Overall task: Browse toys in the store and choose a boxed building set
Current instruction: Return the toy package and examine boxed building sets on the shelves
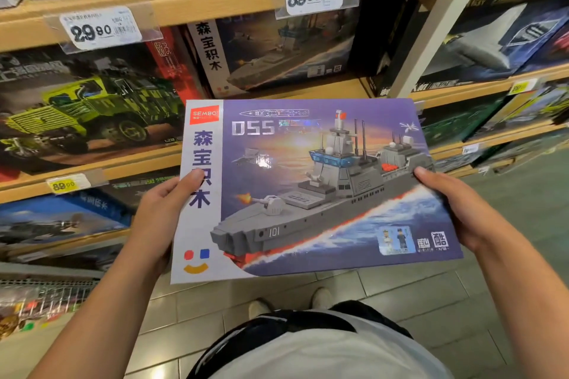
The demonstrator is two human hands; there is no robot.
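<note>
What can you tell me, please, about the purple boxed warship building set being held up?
The purple boxed warship building set, glossy cardboard, is flat and face-up, slightly tilted, in front of the shelves. It shows a grey ship numbered 101, "055" and a white strip with a red SEMBO logo. The left hand and right hand grip its side edges.

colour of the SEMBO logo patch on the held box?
Red-orange with white lettering, top-left corner of the box; head view.

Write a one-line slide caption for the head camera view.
Left hand and right hand hold a warship building set box before toy shelves.
</note>
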